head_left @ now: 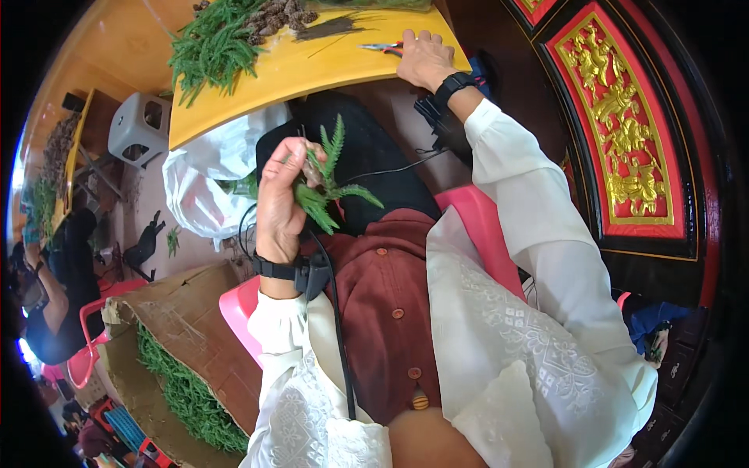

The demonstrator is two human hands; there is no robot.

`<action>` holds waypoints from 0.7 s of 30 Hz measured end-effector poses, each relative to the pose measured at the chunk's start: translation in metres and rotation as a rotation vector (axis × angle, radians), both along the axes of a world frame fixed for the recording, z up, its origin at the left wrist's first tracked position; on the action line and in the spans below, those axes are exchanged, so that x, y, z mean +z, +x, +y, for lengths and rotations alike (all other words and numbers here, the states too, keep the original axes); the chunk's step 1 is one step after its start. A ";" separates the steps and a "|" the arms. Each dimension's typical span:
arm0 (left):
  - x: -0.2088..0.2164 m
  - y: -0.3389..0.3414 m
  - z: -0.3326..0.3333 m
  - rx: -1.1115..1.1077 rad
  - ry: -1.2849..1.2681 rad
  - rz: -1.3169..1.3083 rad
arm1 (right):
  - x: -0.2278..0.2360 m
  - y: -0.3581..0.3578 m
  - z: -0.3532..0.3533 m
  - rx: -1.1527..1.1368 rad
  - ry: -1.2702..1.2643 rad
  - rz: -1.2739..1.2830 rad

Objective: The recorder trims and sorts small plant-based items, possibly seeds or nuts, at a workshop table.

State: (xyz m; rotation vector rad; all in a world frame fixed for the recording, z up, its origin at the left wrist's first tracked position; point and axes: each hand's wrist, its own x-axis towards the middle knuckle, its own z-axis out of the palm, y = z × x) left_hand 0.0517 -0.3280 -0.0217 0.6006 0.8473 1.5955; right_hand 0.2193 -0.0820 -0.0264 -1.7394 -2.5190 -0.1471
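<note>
Green sprigs [186,390] inside cardboard box [204,316]

Pinched in the left fingers [282,154]: 1 green sprig [329,189], feathery fronds splayed beyond them. Partly under the right fingers [427,40]: red-handled pliers [381,47], tips leftward.

Table [312,66] with pliers [382,47] at right, pine cones [273,19] and sprigs [214,54] left, greenery [183,390] in box [195,312]

Looks like a craft workshop from where I stand: a smooth yellow bench [312,76] carries brown scaly pine cones [273,19] and red-handled metal pliers [381,47], and a brown cardboard box [207,312] holds feathery green sprigs [189,398].
</note>
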 end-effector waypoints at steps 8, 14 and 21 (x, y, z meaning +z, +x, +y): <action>-0.009 -0.003 -0.002 -0.116 0.052 -0.097 | -0.001 0.007 -0.060 0.497 -0.267 0.929; -0.009 0.007 -0.008 -0.174 0.164 -0.153 | 0.008 0.010 -0.108 0.985 -0.549 0.815; -0.017 0.007 -0.003 -0.282 0.228 -0.268 | 0.000 0.003 -0.112 1.023 -0.551 0.782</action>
